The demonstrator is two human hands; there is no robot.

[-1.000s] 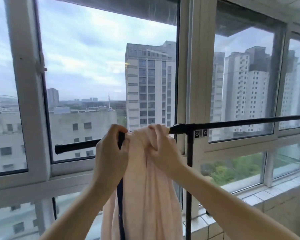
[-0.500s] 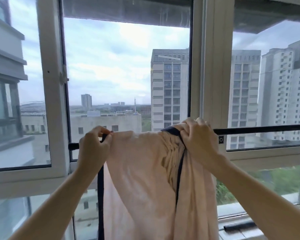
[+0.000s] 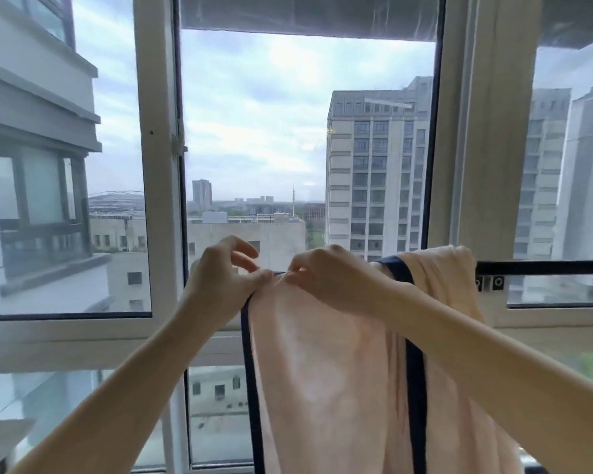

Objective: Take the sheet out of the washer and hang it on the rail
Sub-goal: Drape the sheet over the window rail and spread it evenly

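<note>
Sheet (image 3: 322, 371): pale pink cloth with navy trim (image 3: 416, 388), draped over the rail, bunched at the right and hung flatter below the hands.
Top edge: gripped at two points close together, judged so that the gathered cloth can be drawn sideways along the rail.
Left hand (image 3: 220, 285): the trimmed corner is pinched between thumb and forefinger; the other fingers are lifted clear.
Right hand (image 3: 332, 282): fingers are curled onto the edge, gripping it just beside the left hand.
Rail (image 3: 541, 267): black bar, seen bare only to the right of the sheet.
Backdrop: a white window frame (image 3: 158, 165) stands behind.
</note>
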